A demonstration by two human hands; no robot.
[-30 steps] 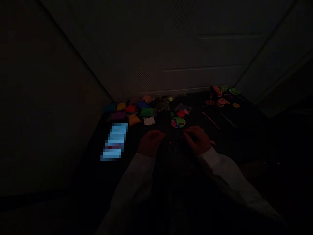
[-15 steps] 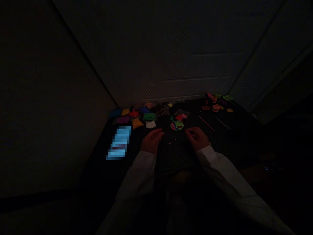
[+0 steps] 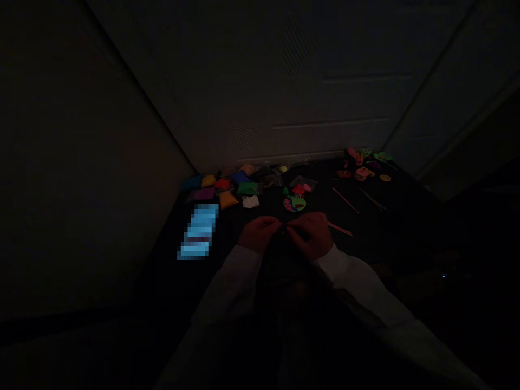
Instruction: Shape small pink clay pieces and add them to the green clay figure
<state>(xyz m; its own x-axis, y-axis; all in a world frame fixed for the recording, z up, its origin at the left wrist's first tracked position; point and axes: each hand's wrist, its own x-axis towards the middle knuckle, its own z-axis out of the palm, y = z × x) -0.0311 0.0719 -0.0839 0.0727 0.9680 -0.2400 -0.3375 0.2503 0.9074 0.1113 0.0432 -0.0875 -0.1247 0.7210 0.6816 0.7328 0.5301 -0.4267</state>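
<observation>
In the dim head view, my left hand (image 3: 260, 233) and my right hand (image 3: 312, 234) meet fingertip to fingertip over the dark table. Both are closed in a pinch. Whatever they hold is too small and dark to make out. Just beyond them lies a round green disc (image 3: 300, 201) with blue, pink and dark red pieces on it. Behind the disc are a small red lump (image 3: 298, 189) and a clear bag. A thin pale pink stick or tool (image 3: 340, 228) lies to the right of my right hand.
Small bags of coloured clay, among them a green bag (image 3: 247, 188) and a white bag (image 3: 251, 201), line the back left. A lit, blurred phone screen (image 3: 199, 232) lies left. A pink stick (image 3: 345, 200) and colourful clay figures (image 3: 361, 173) are at right. A wall (image 3: 260, 81) stands behind.
My hands have come together from either side, fingertips now touching. A pale pink stick now shows beside my right hand. The camera view has shifted slightly.
</observation>
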